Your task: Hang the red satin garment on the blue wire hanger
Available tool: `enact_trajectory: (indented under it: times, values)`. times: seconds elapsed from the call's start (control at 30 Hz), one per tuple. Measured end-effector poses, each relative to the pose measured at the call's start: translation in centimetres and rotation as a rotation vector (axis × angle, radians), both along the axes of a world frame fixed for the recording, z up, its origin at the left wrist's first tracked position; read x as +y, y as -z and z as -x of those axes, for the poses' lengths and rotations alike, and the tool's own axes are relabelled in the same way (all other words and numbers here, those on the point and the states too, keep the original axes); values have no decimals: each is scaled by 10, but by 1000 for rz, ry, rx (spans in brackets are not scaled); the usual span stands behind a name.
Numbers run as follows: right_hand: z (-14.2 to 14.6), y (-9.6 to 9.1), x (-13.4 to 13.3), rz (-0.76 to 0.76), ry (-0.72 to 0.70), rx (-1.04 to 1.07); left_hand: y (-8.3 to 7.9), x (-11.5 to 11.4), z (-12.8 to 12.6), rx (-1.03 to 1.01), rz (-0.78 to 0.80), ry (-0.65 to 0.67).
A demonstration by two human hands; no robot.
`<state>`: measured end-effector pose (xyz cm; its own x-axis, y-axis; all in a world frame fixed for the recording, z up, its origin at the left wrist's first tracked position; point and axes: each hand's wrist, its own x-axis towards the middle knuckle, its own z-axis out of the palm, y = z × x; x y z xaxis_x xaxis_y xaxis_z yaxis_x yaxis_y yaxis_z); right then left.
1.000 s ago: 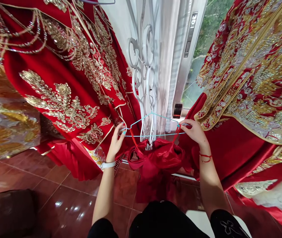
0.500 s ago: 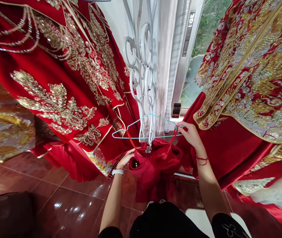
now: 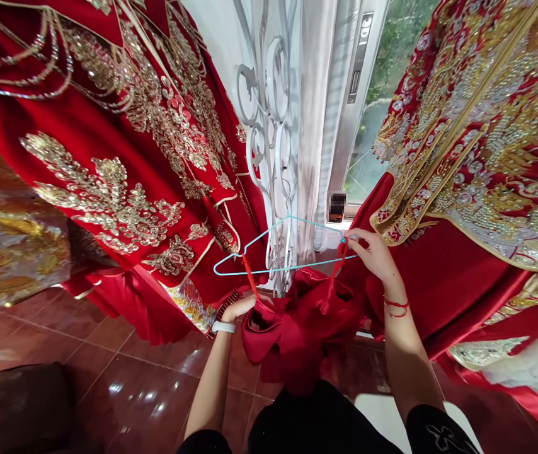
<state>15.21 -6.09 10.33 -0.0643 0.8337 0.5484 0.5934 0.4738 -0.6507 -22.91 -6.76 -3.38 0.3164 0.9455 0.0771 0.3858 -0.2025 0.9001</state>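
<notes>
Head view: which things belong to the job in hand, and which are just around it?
In hand:
- blue hanger, right hand pinching it near one end
- red garment hanging from it by straps, left hand at its top

Just around:
- gold-embroidered garment at left
- beaded garment at right
- white scrollwork
- window

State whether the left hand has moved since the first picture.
Yes: against the white scrollwork, the left hand moved down and inward, to the red garment.

1 left hand (image 3: 243, 307), 1 right hand (image 3: 369, 251), 1 light-blue hanger (image 3: 290, 217), 2 red shoulder straps (image 3: 251, 273), 1 white wristband (image 3: 223, 326), 2 black sleeves (image 3: 439, 430).
</notes>
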Motion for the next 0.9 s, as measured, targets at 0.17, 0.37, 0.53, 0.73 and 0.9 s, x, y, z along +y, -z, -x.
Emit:
enact_trajectory:
  times: [0.17, 0.37, 0.53, 0.73, 0.9]
  values:
    - [5, 12, 1, -9, -29, 83, 12, -16, 20, -175, 104, -160]
    - [10, 25, 13, -103, 24, 78, 18, -45, 23, 69, -143, -358]
    - [23, 34, 10, -176, 207, -17, -3, -68, 18, 395, -193, -137]
    - [71, 51, -6, -258, 216, -251, -30, -70, 37, 405, -152, -7]
    - [104, 71, -9, -52, -27, -457, -46, -64, 40, 479, -160, -21]
